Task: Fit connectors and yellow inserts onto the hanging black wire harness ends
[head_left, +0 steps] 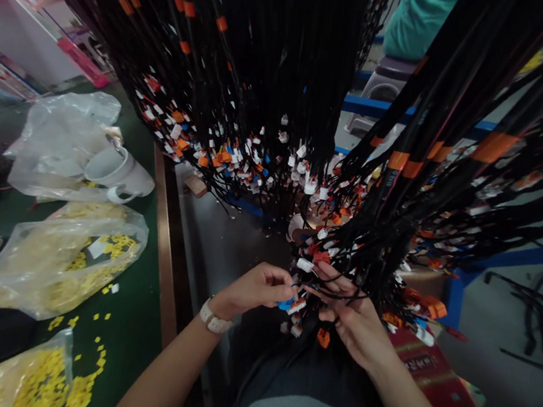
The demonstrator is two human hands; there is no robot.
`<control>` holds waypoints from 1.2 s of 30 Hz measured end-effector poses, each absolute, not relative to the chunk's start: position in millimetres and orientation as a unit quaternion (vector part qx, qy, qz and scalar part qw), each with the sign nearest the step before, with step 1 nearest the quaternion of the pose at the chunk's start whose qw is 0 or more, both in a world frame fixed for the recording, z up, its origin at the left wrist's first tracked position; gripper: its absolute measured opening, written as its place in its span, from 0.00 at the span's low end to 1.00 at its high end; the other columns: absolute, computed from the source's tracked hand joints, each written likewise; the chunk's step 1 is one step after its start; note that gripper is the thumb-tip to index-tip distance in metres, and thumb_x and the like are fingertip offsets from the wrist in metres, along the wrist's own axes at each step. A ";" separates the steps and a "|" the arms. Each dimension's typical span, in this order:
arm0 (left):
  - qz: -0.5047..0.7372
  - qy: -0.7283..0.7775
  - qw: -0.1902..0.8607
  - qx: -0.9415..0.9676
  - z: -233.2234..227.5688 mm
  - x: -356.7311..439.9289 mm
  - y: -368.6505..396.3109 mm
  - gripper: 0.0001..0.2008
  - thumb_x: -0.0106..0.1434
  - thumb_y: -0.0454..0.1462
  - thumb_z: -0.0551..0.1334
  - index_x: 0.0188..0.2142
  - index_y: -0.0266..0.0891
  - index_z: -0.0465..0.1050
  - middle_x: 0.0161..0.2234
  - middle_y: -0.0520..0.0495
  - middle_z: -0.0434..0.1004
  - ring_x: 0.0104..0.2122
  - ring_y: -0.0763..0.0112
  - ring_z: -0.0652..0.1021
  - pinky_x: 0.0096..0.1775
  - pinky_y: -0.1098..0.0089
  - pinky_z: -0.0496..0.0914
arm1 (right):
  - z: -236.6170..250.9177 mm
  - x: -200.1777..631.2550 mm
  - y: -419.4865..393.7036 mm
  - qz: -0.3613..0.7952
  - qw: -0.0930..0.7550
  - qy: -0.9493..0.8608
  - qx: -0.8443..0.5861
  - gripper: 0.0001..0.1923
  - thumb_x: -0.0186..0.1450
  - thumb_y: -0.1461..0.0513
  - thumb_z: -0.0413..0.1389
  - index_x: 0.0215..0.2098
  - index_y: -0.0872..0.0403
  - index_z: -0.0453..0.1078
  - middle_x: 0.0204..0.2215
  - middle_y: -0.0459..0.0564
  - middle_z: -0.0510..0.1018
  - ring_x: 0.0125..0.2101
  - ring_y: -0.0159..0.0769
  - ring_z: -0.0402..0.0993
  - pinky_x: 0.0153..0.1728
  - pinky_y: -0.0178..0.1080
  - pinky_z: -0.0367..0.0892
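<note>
Thick bundles of black wire harnesses hang in front of me, banded with orange tape and ending in white, orange and blue connectors. My left hand pinches a small blue connector at the end of one wire. My right hand holds a clutch of the black wires with their connectors, fingers curled through them. Both hands meet just above my lap. A pale watch strap sits on my left wrist.
A green table to my left carries clear plastic bags of small yellow parts, loose yellow pieces, and a white mug in a bag. A person in teal sits on a stool behind the harnesses. Blue frame rails run at right.
</note>
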State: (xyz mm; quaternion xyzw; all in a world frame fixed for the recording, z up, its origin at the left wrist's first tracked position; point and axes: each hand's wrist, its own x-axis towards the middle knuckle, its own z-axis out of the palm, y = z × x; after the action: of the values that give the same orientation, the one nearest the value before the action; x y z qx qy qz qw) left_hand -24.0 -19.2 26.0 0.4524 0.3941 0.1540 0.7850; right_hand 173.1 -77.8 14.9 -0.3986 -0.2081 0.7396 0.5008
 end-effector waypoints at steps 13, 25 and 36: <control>0.248 0.381 0.854 0.253 14.8 3.3 -36.9 0.18 0.53 0.47 0.65 0.33 0.34 0.68 0.24 0.49 0.72 0.18 0.82 0.67 0.22 0.78 0.58 | 3.4 168.3 -80.1 0.605 0.461 -0.350 -0.548 0.21 0.52 0.56 0.65 0.42 0.53 0.71 0.38 0.51 0.78 0.27 0.35 0.73 0.21 0.34 0.66; 0.296 0.358 0.869 0.171 6.9 9.2 -39.4 0.11 0.56 0.40 0.65 0.32 0.34 0.68 0.25 0.48 0.73 0.23 0.78 0.72 0.26 0.77 0.64 | -3.4 164.2 -83.6 0.499 0.505 -0.349 -0.611 0.20 0.49 0.55 0.66 0.36 0.53 0.67 0.29 0.47 0.71 0.24 0.32 0.67 0.23 0.35 0.64; 0.358 0.351 0.855 0.135 8.3 19.4 -46.5 0.13 0.51 0.34 0.68 0.34 0.36 0.66 0.27 0.51 0.72 0.28 0.76 0.75 0.33 0.74 0.70 | 9.6 162.7 -84.5 0.492 0.486 -0.394 -0.605 0.16 0.46 0.56 0.68 0.29 0.53 0.71 0.23 0.45 0.72 0.19 0.30 0.62 0.19 0.34 0.59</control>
State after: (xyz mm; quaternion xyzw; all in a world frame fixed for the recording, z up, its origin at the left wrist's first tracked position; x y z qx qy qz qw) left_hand 19.4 -46.5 8.3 0.1345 0.3512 0.3577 0.8548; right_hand 162.7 -84.5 9.6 -0.6051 -0.3943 0.4924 0.4858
